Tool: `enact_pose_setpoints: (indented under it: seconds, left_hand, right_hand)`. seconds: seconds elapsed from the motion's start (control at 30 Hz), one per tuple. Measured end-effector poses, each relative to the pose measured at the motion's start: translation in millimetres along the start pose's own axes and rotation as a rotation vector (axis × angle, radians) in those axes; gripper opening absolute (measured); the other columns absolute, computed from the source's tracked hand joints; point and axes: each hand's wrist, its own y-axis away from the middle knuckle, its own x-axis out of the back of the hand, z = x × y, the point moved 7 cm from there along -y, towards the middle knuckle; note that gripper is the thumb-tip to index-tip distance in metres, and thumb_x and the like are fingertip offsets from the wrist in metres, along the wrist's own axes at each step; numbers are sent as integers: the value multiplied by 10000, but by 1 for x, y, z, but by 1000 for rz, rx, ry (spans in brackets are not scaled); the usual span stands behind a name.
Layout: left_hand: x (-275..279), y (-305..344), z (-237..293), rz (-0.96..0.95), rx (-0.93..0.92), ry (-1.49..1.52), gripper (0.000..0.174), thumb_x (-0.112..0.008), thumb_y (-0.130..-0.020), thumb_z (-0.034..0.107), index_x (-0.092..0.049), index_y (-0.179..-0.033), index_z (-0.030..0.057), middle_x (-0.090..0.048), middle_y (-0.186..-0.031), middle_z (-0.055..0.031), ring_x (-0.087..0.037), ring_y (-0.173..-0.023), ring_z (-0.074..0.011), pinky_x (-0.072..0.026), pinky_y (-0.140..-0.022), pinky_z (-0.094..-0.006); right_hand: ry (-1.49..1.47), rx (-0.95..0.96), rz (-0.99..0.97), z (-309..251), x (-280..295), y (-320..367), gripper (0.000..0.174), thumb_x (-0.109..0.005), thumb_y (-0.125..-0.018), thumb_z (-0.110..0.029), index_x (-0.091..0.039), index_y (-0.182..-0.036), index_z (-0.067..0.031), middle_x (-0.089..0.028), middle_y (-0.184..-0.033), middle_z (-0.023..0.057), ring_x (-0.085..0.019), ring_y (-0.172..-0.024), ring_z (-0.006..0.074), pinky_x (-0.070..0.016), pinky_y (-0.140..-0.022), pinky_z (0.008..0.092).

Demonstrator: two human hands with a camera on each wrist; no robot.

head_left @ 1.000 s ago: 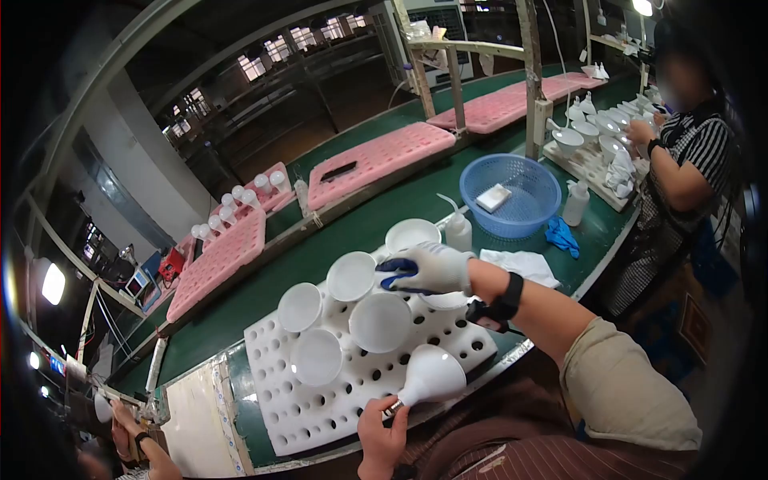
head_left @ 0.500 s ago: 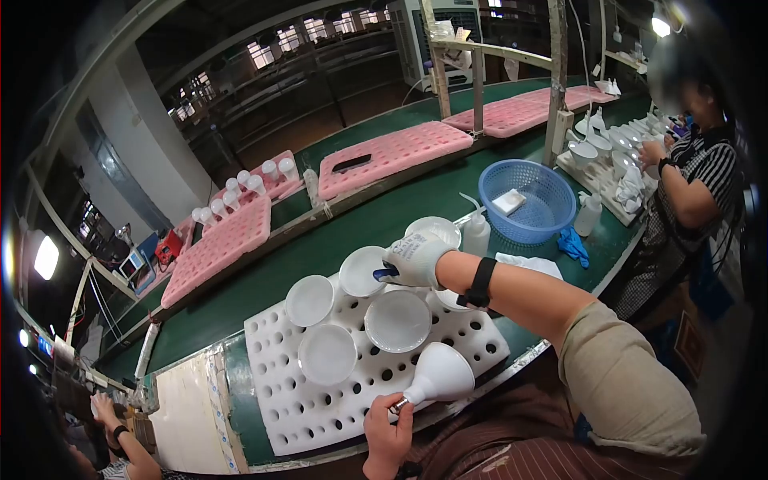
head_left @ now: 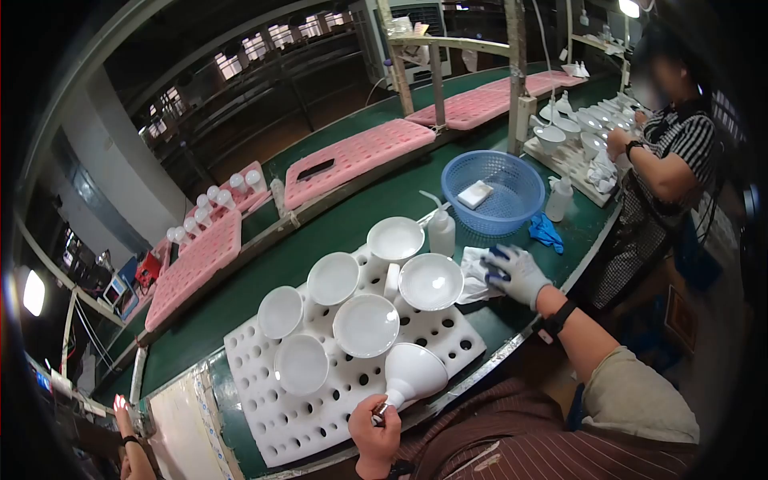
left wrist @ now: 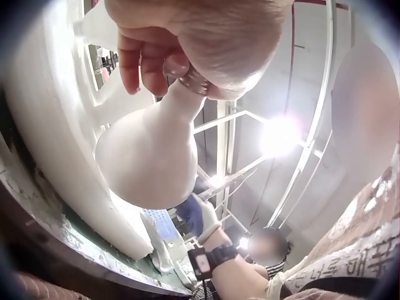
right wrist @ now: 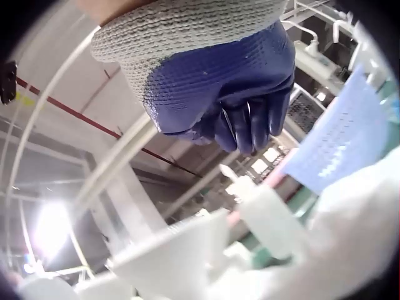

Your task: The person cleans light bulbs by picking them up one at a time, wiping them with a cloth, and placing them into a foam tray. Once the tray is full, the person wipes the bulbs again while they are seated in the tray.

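My bare left hand [head_left: 374, 438] pinches a white reflector bulb [head_left: 416, 373] by its metal screw base. The bulb lies tilted, its wide face to the right, over the near edge of a white foam tray [head_left: 260, 400]. In the left wrist view the bulb [left wrist: 150, 156] hangs below the fingertips. My right hand [head_left: 518, 276], in a white glove with a blue coated palm, reaches over a white cloth [head_left: 472, 276] right of the tray. Its fingers [right wrist: 250, 122] are loosely bent, with nothing held between them. Several more bulbs stand face up in the tray, one [head_left: 430, 282] nearest the cloth.
A squeeze bottle [head_left: 442, 234] stands behind the tray, left of a blue basket [head_left: 512, 218] holding a white block [head_left: 475, 194]. A blue glove [head_left: 546, 234] and another bottle [head_left: 559, 200] lie farther right. Another person [head_left: 668, 160] works there. Pink foam trays [head_left: 360, 160] line the back.
My right hand has moved from above the bulbs rightward to the cloth, uncovering the bulb at the tray's right. The left hand keeps its grip on the bulb. The head view has shifted somewhat.
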Motion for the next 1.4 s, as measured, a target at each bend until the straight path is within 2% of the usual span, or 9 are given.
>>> enact_pose_setpoints:
  seconds: [0.27, 0.4, 0.43, 0.73, 0.83, 0.9, 1.03, 1.23, 1.4]
  left_hand:
    - [-26, -29, 41, -78, -181, -74, 125, -627, -758, 75, -704, -837, 15, -654, -680, -95, -594, -557, -195, -443, -525, -298]
    - [-67, -20, 50, -174, -323, -92, 66, -639, -750, 74, -684, -769, 29, -658, -680, -104, -594, -549, -247, -455, -529, -326]
    - [-67, -17, 36, -126, -363, -76, 63, -637, -769, 80, -666, -769, 24, -653, -691, -101, -593, -562, -224, -450, -538, -321]
    - [-41, -24, -12, 68, 134, 398, 188, -537, -918, 163, -559, -805, 14, -535, -658, -11, -471, -517, -78, -362, -460, -217]
    - [-37, -18, -30, 132, 456, 625, 213, -508, -943, 220, -524, -816, 50, -510, -628, -15, -420, -411, -64, -300, -355, -178]
    - [-55, -6, -36, -79, 785, 1147, 222, -468, -931, 236, -576, -801, 92, -574, -665, -29, -568, -554, -164, -514, -568, -310]
    - [-79, 8, -4, -71, 1119, 1246, 316, -434, -961, 354, -572, -899, 76, -637, -933, -81, -648, -844, -215, -532, -773, -340]
    - [-57, 13, -18, -194, 929, 1035, 270, -416, -975, 375, -488, -973, 115, -611, -856, -72, -641, -783, -178, -545, -684, -312]
    - [-10, 3, -70, 165, 855, 1127, 231, -436, -958, 292, -532, -857, 107, -522, -684, -7, -481, -532, -88, -400, -467, -223]
  right_hand:
    - [-612, -220, -49, -10, 48, 52, 373, -707, -723, -197, -672, -1088, -124, -628, -1012, 142, -608, -946, 332, -489, -852, 401]
    - [-477, 485, -98, -147, 33, 81, 431, -598, -865, -413, -624, -1194, -136, -494, -1379, 119, -416, -1313, 298, -251, -1110, 520]
    - [-470, 526, -41, -162, 25, 79, 382, -546, -911, -363, -614, -1207, -131, -486, -1373, 126, -415, -1301, 304, -318, -1068, 493]
    - [-1010, -44, -395, -136, -36, 39, 326, -568, -923, -291, -626, -1128, -44, -666, -1049, 169, -626, -969, 303, -465, -892, 344]
    - [-1205, 158, -327, -144, -17, 42, 323, -525, -954, -254, -609, -1149, -11, -626, -1119, 144, -594, -1047, 263, -444, -931, 342]
    - [-1345, 293, -190, -164, -31, 54, 272, -508, -963, -179, -594, -1148, 1, -616, -1099, 139, -583, -1020, 251, -445, -913, 328]
    - [-1194, 44, -68, -168, 15, 53, 271, -498, -970, -174, -596, -1132, 20, -646, -1056, 146, -609, -954, 219, -469, -870, 324]
    - [-1399, -240, -145, -150, 12, 49, 303, -479, -979, -178, -594, -1157, 39, -647, -1084, 115, -599, -993, 158, -461, -906, 279]
    - [-1711, -178, -360, -153, 14, 49, 281, -474, -979, -183, -577, -1127, 33, -609, -967, 45, -561, -881, 112, -459, -812, 249]
